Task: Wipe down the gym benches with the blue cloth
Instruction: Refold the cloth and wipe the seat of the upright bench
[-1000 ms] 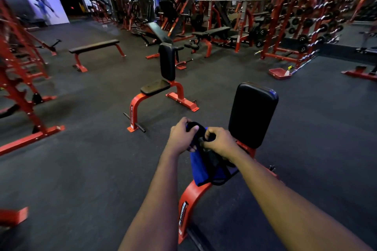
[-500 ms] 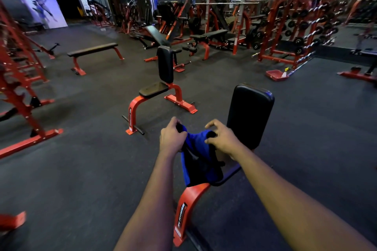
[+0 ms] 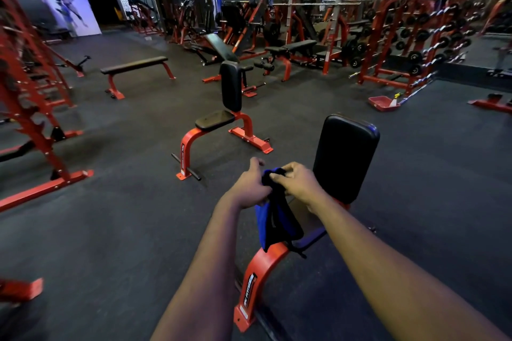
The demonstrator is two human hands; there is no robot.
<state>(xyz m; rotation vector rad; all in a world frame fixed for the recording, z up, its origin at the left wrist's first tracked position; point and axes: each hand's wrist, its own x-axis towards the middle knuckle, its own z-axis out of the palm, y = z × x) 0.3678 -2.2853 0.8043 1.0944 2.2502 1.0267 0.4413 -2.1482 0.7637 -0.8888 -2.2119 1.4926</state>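
The blue cloth [image 3: 270,220] hangs bunched between both hands, held in the air just above the seat of the nearest bench [image 3: 260,266], with its lower end dropping in front of that bench's red frame. The left hand [image 3: 250,187] pinches the cloth's upper edge from the left. The right hand [image 3: 298,184] curls its fingers over the top from the right, and the two hands nearly touch. The black backrest [image 3: 345,155] stands upright just beside the right hand. A second bench [image 3: 216,120] stands farther off on the dark floor [image 3: 116,224], with a flat bench [image 3: 134,64] beyond it.
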